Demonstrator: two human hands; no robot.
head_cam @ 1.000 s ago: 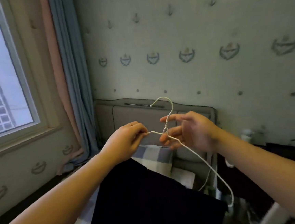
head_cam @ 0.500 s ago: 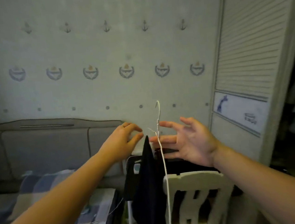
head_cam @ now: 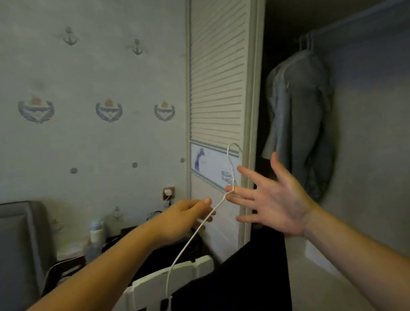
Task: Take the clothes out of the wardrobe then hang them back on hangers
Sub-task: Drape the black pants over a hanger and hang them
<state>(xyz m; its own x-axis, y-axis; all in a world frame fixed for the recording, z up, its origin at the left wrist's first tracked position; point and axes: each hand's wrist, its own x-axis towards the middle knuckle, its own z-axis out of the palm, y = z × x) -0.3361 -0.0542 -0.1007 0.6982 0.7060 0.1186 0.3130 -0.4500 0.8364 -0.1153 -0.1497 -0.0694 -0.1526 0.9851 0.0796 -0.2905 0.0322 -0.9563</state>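
A thin white wire hanger (head_cam: 193,233) hangs in front of me with a dark garment (head_cam: 235,286) draped from its lower part. My left hand (head_cam: 184,219) pinches the hanger's upper arm just below the neck. My right hand (head_cam: 269,196) is spread wide, palm towards me, its fingertips touching the hanger's neck under the hook. To the right the wardrobe (head_cam: 369,116) stands with its inside showing, a rail across the top and a grey-blue garment (head_cam: 302,122) hanging from it.
The louvred white wardrobe door (head_cam: 217,80) stands just behind the hanger. A white slatted chair back (head_cam: 160,285) is below my hands. A grey headboard (head_cam: 11,246) is at the left, with a bottle (head_cam: 95,235) and a wall socket (head_cam: 168,192) by the patterned wall.
My view has swung right from the bed to the wardrobe. The hanger with the dark garment moved along towards the wardrobe; my right hand opened out from its grip to spread fingers.
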